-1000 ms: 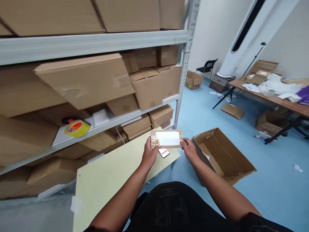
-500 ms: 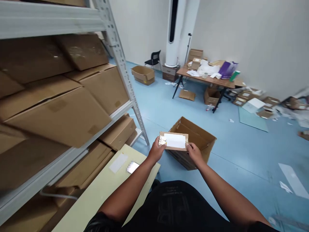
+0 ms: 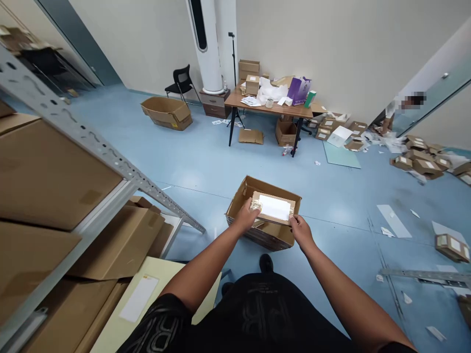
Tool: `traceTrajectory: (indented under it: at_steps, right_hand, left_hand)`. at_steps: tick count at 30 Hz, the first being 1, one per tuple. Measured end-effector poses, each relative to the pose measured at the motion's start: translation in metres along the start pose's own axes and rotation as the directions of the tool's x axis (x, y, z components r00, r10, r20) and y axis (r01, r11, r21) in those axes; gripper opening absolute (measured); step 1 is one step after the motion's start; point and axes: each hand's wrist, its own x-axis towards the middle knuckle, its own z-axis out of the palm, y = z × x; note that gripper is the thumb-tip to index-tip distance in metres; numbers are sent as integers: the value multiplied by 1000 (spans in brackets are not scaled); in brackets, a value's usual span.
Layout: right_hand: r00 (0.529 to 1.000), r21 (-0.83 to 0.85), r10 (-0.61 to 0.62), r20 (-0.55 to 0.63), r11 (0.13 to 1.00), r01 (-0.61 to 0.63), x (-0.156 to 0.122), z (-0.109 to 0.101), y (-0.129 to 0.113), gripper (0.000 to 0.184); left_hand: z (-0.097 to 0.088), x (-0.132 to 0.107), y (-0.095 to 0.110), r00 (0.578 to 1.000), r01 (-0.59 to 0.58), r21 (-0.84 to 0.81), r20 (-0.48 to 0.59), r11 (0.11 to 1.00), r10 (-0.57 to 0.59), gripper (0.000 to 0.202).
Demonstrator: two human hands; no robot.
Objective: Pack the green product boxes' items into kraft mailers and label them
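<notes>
Between my two hands I hold a small flat cardboard box [image 3: 275,221] with a white label and shiny tape at its ends. My left hand [image 3: 247,215] is closed round its left end, thumb on top. At the opposite end, my right hand [image 3: 301,230] grips the near corner. Directly below is a large open cardboard carton [image 3: 253,184] on the floor, with some cardboard visible inside; the small box hides part of its interior.
At left rises a metal shelf rack [image 3: 140,179] loaded with cartons. A pale yellow table [image 3: 154,274] bears a white sheet. Farther off stand a cluttered wooden desk [image 3: 270,108], a chair [image 3: 182,83] and an open box [image 3: 165,112]. Packages [image 3: 423,159] and a person [image 3: 386,120] appear right.
My view has swung right, away from the rack. The small box, still held in both hands, now lies over the open carton instead of by its near left side.
</notes>
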Motion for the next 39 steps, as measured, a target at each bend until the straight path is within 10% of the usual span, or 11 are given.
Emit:
traceTrajectory:
  at_steps: [8,14,24,30,39]
  right_hand:
    - [985,4,48,164,999,-49,66,-29,9,45]
    - [912,-75,-1,410,997,34,103,-9,3,40]
    - [587,-59,-125,800,957,284,73,88,-30,37]
    - [391,44,-228,892,903,427,-11,130,-46,43]
    - [262,25,-165,951,884,467,-180,168,-32,44]
  left_hand:
    - [43,37,4,999,-7,26,-51,1000,8,51]
    - [35,0,-18,969,77,-60,-232,995,-89,37]
    - [14,-177,-60,700,201,-336,-607,920,-375,38]
    - [15,-298,-97,518,107,-479,-721,871,-460,40]
    - [35,-476,-149,327,49,-529,-793,847,-514,38]
